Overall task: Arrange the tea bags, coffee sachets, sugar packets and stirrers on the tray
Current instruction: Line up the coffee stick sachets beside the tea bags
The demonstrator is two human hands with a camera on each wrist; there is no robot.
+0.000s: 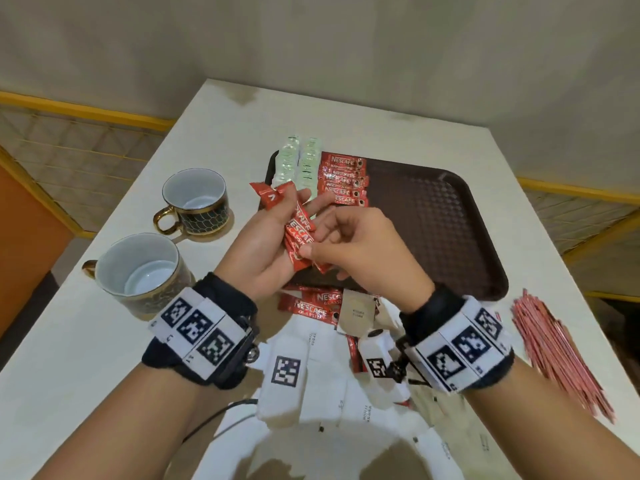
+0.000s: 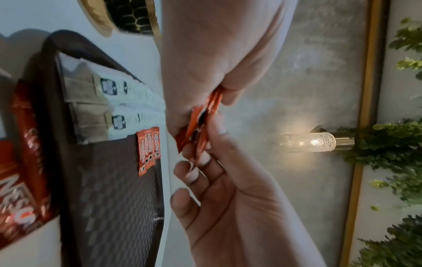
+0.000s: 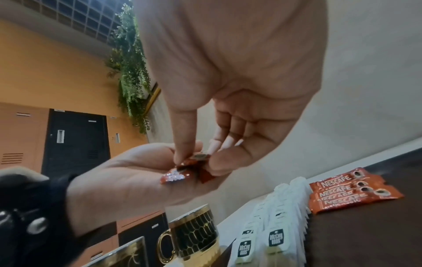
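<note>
Dark brown plastic tray (image 1: 450, 220) with a raised rim and embossed diamond texture, flat on the white tabletop (image 1: 104, 341). Along its far left end, two overlapped rows of white paper tea bags (image 1: 300, 161), then a fanned row of glossy red foil coffee sachets (image 1: 343, 180), about six, count uncertain. Left hand (image 1: 263, 251) raised above the near left corner of the tray, palm turned up and inward, fingers and thumb curled round a small bunch of red sachets (image 1: 299, 233), number hard to tell. Right hand (image 1: 360, 247) palm down beside it, thumb and forefinger pinching the lower end of the same bunch, other fingers loosely bent. Near the wrists, loose on the tabletop: two more red sachets (image 1: 311, 304), a tan square sugar packet (image 1: 356, 315), white sugar packets (image 1: 329, 344). To the right, a heap of thin red stirrers (image 1: 557, 355). To the left, two glazed ceramic cups (image 1: 195, 202) with gold rims and handles.
</note>
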